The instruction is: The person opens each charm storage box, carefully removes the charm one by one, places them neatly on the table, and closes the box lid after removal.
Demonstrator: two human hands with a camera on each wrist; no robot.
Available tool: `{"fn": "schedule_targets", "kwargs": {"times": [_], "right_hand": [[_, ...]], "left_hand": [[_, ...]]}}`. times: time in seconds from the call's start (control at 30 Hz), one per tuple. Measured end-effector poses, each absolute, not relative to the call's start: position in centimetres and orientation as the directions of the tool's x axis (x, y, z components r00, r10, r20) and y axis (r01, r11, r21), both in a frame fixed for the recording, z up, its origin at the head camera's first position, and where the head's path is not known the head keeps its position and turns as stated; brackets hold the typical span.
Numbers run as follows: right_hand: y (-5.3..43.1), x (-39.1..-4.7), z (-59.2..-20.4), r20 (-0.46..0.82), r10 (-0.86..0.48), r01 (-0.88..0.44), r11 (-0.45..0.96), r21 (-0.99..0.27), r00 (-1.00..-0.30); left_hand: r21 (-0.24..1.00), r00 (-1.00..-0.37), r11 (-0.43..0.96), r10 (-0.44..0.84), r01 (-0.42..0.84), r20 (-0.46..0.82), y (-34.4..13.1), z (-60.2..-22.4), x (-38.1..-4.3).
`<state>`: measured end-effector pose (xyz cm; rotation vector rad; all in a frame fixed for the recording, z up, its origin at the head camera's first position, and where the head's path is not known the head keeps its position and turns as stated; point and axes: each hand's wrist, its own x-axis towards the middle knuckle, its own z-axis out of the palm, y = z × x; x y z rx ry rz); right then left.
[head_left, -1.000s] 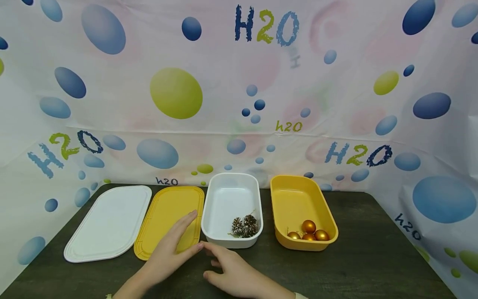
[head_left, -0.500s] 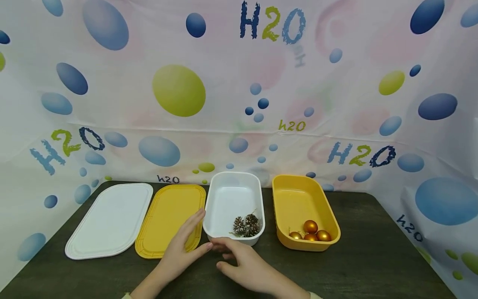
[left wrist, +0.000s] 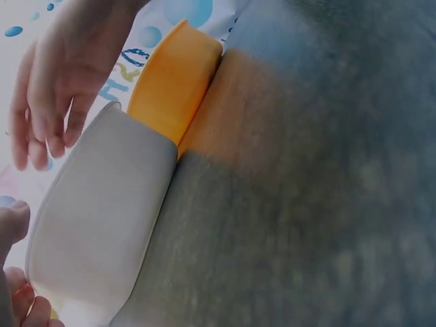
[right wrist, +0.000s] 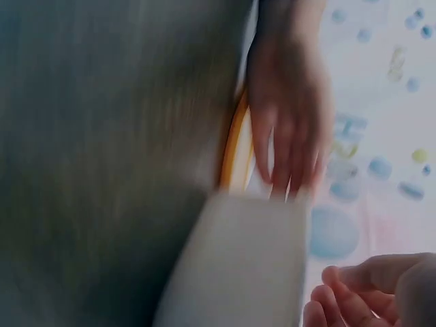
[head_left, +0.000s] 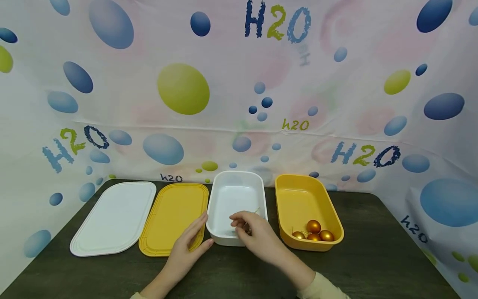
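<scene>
My right hand (head_left: 259, 238) hangs over the front of the white container (head_left: 231, 195), fingers bent and thumb apart. Beneath it the snowy-tipped pine cones (head_left: 247, 228) are mostly hidden. In the right wrist view the fingertips (right wrist: 330, 293) are above the container's rim, with nothing seen between them. My left hand (head_left: 184, 253) stands at the container's front left corner, fingers extended and thumb spread. Whether it touches the wall I cannot tell. The left wrist view has its thumb (left wrist: 13, 225) beside the container's end.
A yellow container (head_left: 298, 195) with several golden balls (head_left: 313, 226) stands to the right. Left of the white container lie a yellow lid (head_left: 179, 207) and a white lid (head_left: 112, 220), flat on the dark table (head_left: 381, 249). A patterned sheet (head_left: 231, 62) hangs behind.
My right hand has moved from the table in front of the white container up over the pine cones. My left hand has shifted slightly right, towards the container's corner. The head view has drifted a little.
</scene>
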<state>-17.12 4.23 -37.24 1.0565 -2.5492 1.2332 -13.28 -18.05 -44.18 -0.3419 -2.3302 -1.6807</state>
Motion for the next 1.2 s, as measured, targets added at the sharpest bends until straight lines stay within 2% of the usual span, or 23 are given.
{"fn": "schedule_targets", "kwargs": {"times": [0.23,0.43,0.6,0.9,1.2], "right_hand": [[5.1,-20.9,-36.9,0.301,-0.59,-0.655,0.594,-0.467,-0.749],[5.0,-22.0,-37.1,0.174,-0.685,-0.689,0.614,-0.385,-0.707],[4.8,-22.0,-37.5,0.142,-0.71,-0.709,0.623,-0.329,-0.69],[4.7,-21.6,-37.3,0.134,-0.679,-0.679,0.658,-0.325,-0.722],[5.0,-21.4,-37.8,0.224,-0.655,-0.683,0.619,-0.389,-0.722]], "left_hand": [[0.911,-0.946,0.263,0.028,0.317,0.322,-18.1,-44.3,-13.3],[0.915,-0.941,0.23,0.008,0.331,0.338,-18.0,-44.5,-13.5],[0.917,-0.944,0.241,-0.004,0.319,0.33,-18.0,-44.4,-13.7],[0.894,-0.922,0.26,-0.034,0.365,0.386,-17.7,-44.3,-14.0],[0.885,-0.918,0.291,-0.046,0.364,0.393,-17.5,-44.3,-13.9]]}}
